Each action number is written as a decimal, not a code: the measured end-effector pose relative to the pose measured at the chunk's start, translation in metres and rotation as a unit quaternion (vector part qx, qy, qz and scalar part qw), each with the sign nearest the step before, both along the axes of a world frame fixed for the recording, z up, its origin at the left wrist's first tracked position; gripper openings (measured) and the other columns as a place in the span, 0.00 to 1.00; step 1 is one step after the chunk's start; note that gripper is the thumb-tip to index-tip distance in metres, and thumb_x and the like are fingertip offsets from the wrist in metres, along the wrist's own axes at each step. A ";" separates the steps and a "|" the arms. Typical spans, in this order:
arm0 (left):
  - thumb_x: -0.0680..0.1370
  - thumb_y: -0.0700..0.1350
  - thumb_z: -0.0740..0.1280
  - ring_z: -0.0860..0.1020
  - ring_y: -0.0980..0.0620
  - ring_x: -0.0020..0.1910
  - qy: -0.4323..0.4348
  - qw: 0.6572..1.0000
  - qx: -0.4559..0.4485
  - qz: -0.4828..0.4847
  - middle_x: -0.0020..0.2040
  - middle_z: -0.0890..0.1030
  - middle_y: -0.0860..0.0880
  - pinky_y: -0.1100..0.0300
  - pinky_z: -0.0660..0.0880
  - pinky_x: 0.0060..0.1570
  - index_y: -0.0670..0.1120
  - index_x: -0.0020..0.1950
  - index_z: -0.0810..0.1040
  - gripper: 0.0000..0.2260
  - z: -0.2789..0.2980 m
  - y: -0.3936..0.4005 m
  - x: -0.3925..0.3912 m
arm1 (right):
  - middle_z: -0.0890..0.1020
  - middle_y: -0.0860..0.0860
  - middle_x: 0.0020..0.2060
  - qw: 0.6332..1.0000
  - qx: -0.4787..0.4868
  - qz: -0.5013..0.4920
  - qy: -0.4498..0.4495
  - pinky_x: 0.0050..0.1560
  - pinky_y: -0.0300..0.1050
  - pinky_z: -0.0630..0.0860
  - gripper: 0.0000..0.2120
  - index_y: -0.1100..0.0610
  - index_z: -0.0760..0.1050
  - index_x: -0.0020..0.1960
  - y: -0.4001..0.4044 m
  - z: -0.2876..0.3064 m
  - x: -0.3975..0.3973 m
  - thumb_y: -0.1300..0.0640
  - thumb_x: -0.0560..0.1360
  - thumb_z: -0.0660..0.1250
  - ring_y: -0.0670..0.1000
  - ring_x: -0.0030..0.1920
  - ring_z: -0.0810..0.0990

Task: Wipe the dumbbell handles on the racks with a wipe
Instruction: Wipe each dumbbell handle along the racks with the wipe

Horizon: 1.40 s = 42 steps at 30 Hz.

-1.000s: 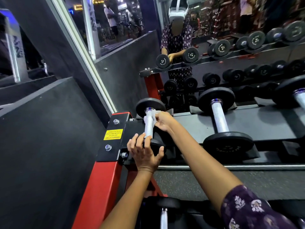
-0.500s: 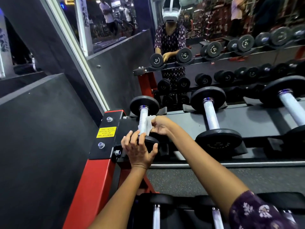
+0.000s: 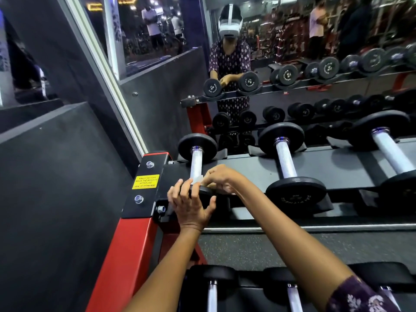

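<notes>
**A:** Where are your hands right now?

**B:** Your left hand (image 3: 191, 204) is on the near black round end plate (image 3: 203, 192) of the leftmost dumbbell on the upper shelf; your fingers curl over its top edge and your thumb comes up on its right side, so you grip it. Your right hand (image 3: 219, 177) is at the near end of that dumbbell's silver knurled metal handle (image 3: 196, 162), with curled fingers pinching a small white wipe (image 3: 198, 179) against the handle just above the near plate.

**A:** And where does the dumbbell lie?

**B:** At the far left end of the grey metal rack shelf (image 3: 247, 172), just beside the black bracket with two bolts and the yellow warning sticker (image 3: 145, 181), above the red steel rack frame (image 3: 126, 248). Its far black plate (image 3: 197, 146) sits toward the mirror (image 3: 292, 30).

**A:** What else is near you?

**B:** To your right on the same shelf lies a second black dumbbell with a silver handle (image 3: 286, 162), well apart from your hands, and a third one (image 3: 390, 152) further right. Below your arms a lower row of dumbbell handles (image 3: 292, 298) shows. The mirror reflects you at the rack, wearing a white headset.
</notes>
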<state>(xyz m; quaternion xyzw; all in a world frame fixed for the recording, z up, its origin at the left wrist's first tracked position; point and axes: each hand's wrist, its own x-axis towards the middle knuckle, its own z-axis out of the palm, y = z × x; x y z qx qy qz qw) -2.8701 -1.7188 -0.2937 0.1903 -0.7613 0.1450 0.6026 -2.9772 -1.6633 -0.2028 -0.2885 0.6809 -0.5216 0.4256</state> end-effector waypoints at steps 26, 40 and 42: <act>0.80 0.61 0.52 0.68 0.42 0.59 -0.008 1.000 0.000 -0.008 0.58 0.68 0.43 0.43 0.64 0.58 0.41 0.58 0.68 0.23 0.002 0.000 0.001 | 0.73 0.50 0.19 0.983 -0.043 -0.097 0.153 0.33 0.43 0.73 0.02 0.66 0.80 0.31 -0.009 -0.001 0.002 0.68 0.61 0.72 0.46 0.27 0.71; 0.80 0.61 0.53 0.69 0.43 0.59 0.000 0.999 0.035 -0.011 0.58 0.69 0.45 0.42 0.62 0.62 0.43 0.58 0.68 0.22 0.001 0.006 0.001 | 0.83 0.63 0.37 0.890 -0.040 -0.050 0.451 0.43 0.47 0.76 0.06 0.67 0.81 0.40 -0.024 0.021 0.013 0.67 0.67 0.66 0.57 0.42 0.82; 0.79 0.61 0.53 0.69 0.43 0.60 0.000 0.999 0.042 -0.009 0.58 0.69 0.45 0.43 0.61 0.63 0.44 0.58 0.68 0.22 0.002 0.006 0.000 | 0.83 0.63 0.35 0.890 -0.041 -0.047 0.452 0.40 0.43 0.73 0.06 0.67 0.82 0.36 -0.028 0.028 0.007 0.66 0.66 0.67 0.54 0.38 0.81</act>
